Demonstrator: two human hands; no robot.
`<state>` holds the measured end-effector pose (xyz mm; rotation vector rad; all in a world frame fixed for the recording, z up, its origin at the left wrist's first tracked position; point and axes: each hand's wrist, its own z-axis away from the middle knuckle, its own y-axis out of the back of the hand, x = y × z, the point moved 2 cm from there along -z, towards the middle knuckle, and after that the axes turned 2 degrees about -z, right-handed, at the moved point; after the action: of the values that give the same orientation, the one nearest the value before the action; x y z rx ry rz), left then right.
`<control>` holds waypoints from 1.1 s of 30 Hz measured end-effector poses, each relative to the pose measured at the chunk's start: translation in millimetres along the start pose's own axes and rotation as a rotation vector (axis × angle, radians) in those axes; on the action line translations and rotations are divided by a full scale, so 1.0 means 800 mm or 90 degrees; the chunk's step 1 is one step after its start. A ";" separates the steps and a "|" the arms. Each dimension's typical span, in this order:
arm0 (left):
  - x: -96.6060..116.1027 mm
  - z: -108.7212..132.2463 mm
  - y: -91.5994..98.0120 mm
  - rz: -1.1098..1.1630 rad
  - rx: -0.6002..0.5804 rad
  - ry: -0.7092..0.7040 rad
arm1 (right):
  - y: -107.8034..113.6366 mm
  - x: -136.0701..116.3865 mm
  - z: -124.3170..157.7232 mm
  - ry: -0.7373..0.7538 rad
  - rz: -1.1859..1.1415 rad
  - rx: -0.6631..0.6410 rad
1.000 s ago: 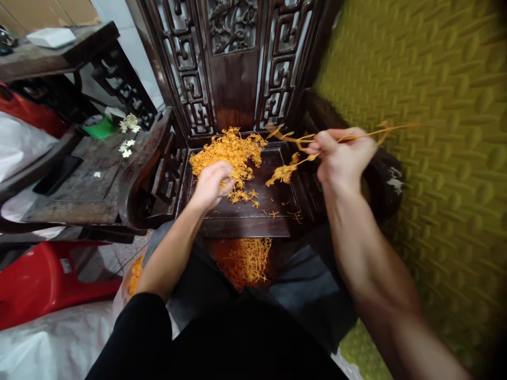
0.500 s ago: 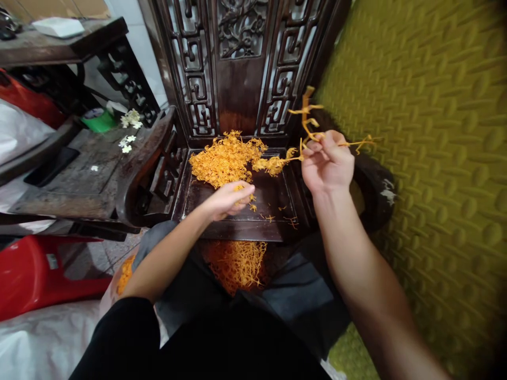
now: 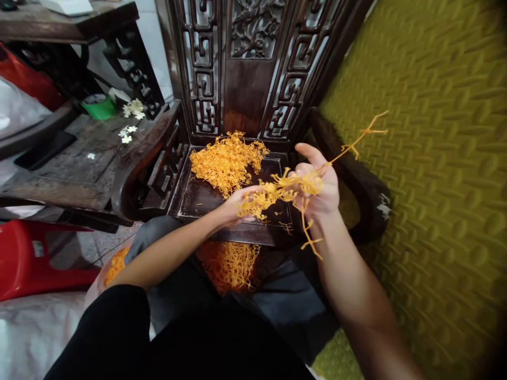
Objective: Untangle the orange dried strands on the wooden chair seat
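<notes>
Orange strands in a curly bunch (image 3: 269,198) stretch between the two bare hands, just right of the middle of the view and above the front edge of a dark chair seat (image 3: 198,203). Left hand (image 3: 233,207) comes in from eight o'clock, its thumb on top of the bunch's near end and its fingers closed round it, partly hidden by the curls. Right hand (image 3: 319,187), at three o'clock, turns its palm up; its index finger points off toward eleven, while the other fingers curl in and grip the bunch's far end. One thin branching stalk (image 3: 356,142) runs out from this hand toward two o'clock, and another (image 3: 304,227) droops toward six.

On the seat, toward eleven o'clock, lies a loose orange heap (image 3: 225,163), apart from the fingers; a few stray strands (image 3: 285,228) lie near the front edge at five. Below the seat, between the knees and just past six, sits a tangle of orange stalks (image 3: 237,264).

The carved chair back (image 3: 249,89) rises at twelve. At ten, a second wooden seat (image 3: 75,184) bears a green tape roll (image 3: 101,109) and white flowers (image 3: 133,108). A red stool (image 3: 24,258) stands past eight, and a yellow-green textured surface (image 3: 435,158) fills two to four.
</notes>
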<state>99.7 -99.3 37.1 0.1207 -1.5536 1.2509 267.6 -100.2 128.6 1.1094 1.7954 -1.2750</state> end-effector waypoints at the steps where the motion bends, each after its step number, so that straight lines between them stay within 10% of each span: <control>1: 0.004 0.001 0.000 0.010 -0.006 -0.012 | -0.003 0.002 0.000 0.011 0.025 -0.002; 15: 0.062 0.016 -0.004 0.109 0.048 0.107 | -0.020 0.001 0.000 -0.026 0.104 0.034; 23: 0.078 0.012 0.022 0.114 0.180 0.089 | 0.056 0.047 -0.017 -0.163 0.348 0.269; 27: 0.084 0.014 0.029 0.109 0.199 0.074 | 0.054 0.019 -0.004 0.171 0.530 0.381; 30: 0.085 0.017 0.023 0.108 0.189 0.112 | 0.006 -0.008 0.017 0.429 0.566 0.202; 33: 0.084 0.020 0.014 0.094 0.181 0.101 | -0.036 0.004 0.023 0.361 0.589 -0.179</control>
<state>54.4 -72.2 83.2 0.0872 -1.2607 1.5571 240.7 -121.4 131.5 1.9208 1.4136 -0.1595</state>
